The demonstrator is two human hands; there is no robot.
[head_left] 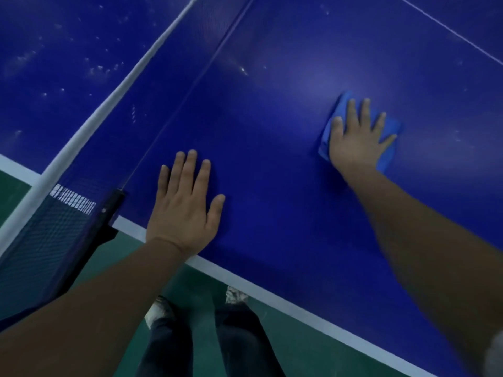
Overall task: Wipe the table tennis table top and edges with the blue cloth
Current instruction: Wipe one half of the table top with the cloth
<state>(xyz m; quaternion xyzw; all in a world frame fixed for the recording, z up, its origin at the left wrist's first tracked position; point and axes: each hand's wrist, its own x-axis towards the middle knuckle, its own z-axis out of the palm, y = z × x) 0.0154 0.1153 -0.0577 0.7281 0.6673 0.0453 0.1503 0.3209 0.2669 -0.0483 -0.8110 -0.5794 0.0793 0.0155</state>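
The dark blue table tennis table (272, 159) fills most of the view, with a white line along its near edge. My right hand (356, 137) lies flat with spread fingers on the folded blue cloth (333, 126), pressing it onto the table top at the right. My left hand (185, 205) rests flat on the bare table top near the white edge line, fingers straight, close to the net post.
The net (54, 235) with its white top band (114, 96) runs from lower left to upper middle, clamped by a black post (111, 208). Beyond the net the table half shows white specks. A green floor and my shoes (236, 295) are below the near edge.
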